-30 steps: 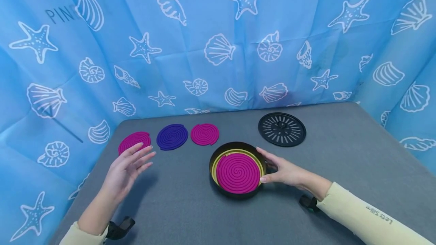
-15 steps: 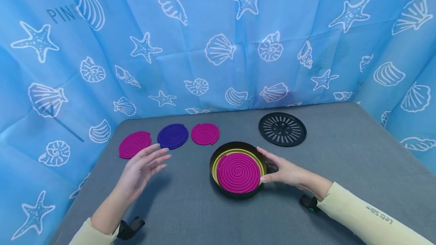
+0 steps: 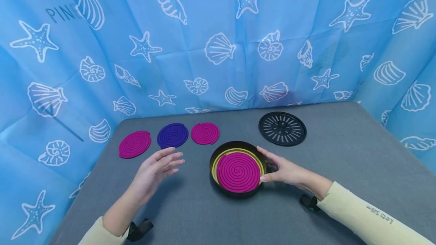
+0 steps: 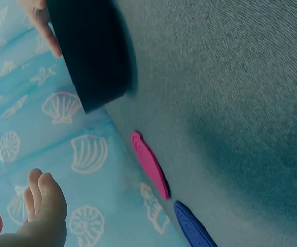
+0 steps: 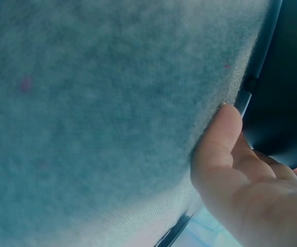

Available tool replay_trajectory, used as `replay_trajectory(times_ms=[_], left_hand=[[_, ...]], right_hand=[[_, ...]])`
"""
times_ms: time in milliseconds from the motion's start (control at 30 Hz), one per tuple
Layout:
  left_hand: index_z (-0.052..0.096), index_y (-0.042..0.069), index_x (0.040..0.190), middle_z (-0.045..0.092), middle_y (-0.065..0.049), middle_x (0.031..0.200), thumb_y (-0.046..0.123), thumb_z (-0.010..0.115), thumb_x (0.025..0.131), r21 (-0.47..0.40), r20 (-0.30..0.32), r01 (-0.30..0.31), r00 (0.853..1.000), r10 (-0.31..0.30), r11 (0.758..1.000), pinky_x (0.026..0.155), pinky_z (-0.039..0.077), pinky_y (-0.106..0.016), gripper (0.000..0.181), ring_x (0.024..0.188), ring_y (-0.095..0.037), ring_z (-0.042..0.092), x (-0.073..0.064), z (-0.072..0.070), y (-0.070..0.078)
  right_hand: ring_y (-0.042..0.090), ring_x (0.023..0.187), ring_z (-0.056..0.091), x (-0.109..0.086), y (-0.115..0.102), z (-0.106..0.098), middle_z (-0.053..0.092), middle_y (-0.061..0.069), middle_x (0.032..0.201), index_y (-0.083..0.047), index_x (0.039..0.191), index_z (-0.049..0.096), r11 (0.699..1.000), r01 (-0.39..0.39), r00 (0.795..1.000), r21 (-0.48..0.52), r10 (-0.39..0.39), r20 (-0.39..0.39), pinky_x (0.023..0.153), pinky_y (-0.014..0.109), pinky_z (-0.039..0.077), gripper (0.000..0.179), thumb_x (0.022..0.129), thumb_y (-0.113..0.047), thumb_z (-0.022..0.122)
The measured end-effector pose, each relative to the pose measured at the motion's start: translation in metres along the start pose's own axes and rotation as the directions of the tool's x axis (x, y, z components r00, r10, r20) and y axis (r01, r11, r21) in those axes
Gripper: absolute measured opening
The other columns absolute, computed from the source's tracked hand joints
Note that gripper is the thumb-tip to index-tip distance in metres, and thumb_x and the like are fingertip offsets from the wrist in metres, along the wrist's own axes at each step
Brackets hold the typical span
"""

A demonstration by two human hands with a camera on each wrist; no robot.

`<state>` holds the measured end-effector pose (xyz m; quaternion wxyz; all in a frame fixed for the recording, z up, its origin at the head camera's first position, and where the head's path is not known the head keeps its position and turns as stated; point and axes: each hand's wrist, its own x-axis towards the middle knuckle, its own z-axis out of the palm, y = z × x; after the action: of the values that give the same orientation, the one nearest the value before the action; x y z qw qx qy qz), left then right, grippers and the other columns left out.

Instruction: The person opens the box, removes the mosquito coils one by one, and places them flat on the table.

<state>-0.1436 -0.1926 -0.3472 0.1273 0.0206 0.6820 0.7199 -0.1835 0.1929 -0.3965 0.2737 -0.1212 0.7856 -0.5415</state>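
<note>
A round black tin [image 3: 215,186] with a gold-coloured inside stands in the middle of the table, and a magenta spiral coaster [image 3: 238,172] lies flat in it. At the tin's right side, my right hand [image 3: 282,169] holds the wall, thumb at the near side and fingers at the far side. My left hand [image 3: 154,175] hovers left of the tin with fingers loosely extended and nothing in them. Behind it on the table lie a magenta spiral coaster [image 3: 134,144], a blue spiral coaster [image 3: 172,135] and a smaller pink spiral coaster [image 3: 205,133].
A black slotted disc [image 3: 282,128] with a small raised knob lies behind and right of the tin. The grey cloth-covered table [image 3: 347,154] ends at a blue curtain [image 3: 190,48] printed with shells and starfish.
My left hand has moved rightward from over the left magenta coaster toward the tin, uncovering that coaster. The right hand and the tin have stayed in place.
</note>
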Motion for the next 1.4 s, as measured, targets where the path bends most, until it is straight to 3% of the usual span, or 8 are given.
replay_trajectory(times_ms=[167,400,733,967,1200,1400], left_hand=[[0.034,-0.002,0.143,0.056,-0.016,0.135,0.022,0.048,0.103,0.029,0.027,0.017,0.999,-0.018,0.999,0.1,0.046,-0.038,0.049,0.114,-0.016,0.061,0.006,0.009,-0.002],[0.036,0.0,0.143,0.055,-0.017,0.135,0.017,0.051,0.101,0.037,0.07,0.029,0.997,-0.032,0.999,0.104,0.041,-0.046,0.048,0.115,-0.019,0.06,0.018,0.024,-0.007],[0.036,-0.001,0.143,0.054,-0.02,0.135,0.013,0.049,0.102,0.067,0.14,-0.035,0.99,0.026,0.997,0.104,0.04,-0.048,0.045,0.117,-0.022,0.059,0.033,0.046,-0.01],[0.036,-0.001,0.144,0.049,-0.026,0.139,0.009,0.05,0.101,0.114,0.2,-0.07,0.979,0.046,0.991,0.105,0.04,-0.048,0.046,0.125,-0.032,0.052,0.052,0.068,-0.01],[0.035,-0.002,0.145,0.048,-0.025,0.139,0.0,0.048,0.1,0.227,0.307,-0.131,0.95,0.057,0.965,0.105,0.04,-0.044,0.047,0.131,-0.038,0.044,0.08,0.094,-0.015],[0.034,-0.002,0.146,0.051,-0.02,0.139,-0.003,0.049,0.098,0.344,0.315,-0.122,0.949,0.008,0.931,0.104,0.042,-0.043,0.05,0.131,-0.034,0.045,0.1,0.105,-0.026]], right_hand=[[0.051,0.14,0.017,-0.001,0.0,-0.001,0.009,0.023,0.159,-0.01,0.157,0.012,1.0,0.011,1.0,-0.008,-0.011,0.0,0.107,0.066,0.022,0.095,0.086,-0.021,0.075],[0.05,0.14,0.018,-0.002,-0.002,-0.001,0.01,0.024,0.159,-0.01,0.157,0.012,1.0,0.015,1.0,-0.015,-0.015,-0.004,0.108,0.066,0.022,0.095,0.086,-0.022,0.075],[0.051,0.139,0.018,-0.004,-0.003,-0.002,0.009,0.025,0.158,-0.009,0.157,0.01,0.998,0.046,0.999,-0.035,-0.046,0.005,0.106,0.068,0.023,0.094,0.088,-0.021,0.074],[0.052,0.139,0.018,-0.005,-0.004,-0.004,0.008,0.025,0.159,-0.009,0.157,0.01,0.999,0.039,0.999,-0.033,-0.039,0.01,0.106,0.068,0.022,0.093,0.089,-0.021,0.073],[0.053,0.139,0.016,-0.006,-0.001,-0.004,0.007,0.025,0.159,-0.008,0.157,0.01,0.998,0.057,0.998,-0.014,-0.057,0.014,0.107,0.068,0.021,0.092,0.089,-0.019,0.072],[0.053,0.138,0.019,-0.006,0.002,0.001,0.01,0.026,0.158,-0.008,0.156,0.011,0.997,0.078,0.997,-0.029,-0.077,0.009,0.105,0.067,0.025,0.092,0.088,-0.019,0.073]])
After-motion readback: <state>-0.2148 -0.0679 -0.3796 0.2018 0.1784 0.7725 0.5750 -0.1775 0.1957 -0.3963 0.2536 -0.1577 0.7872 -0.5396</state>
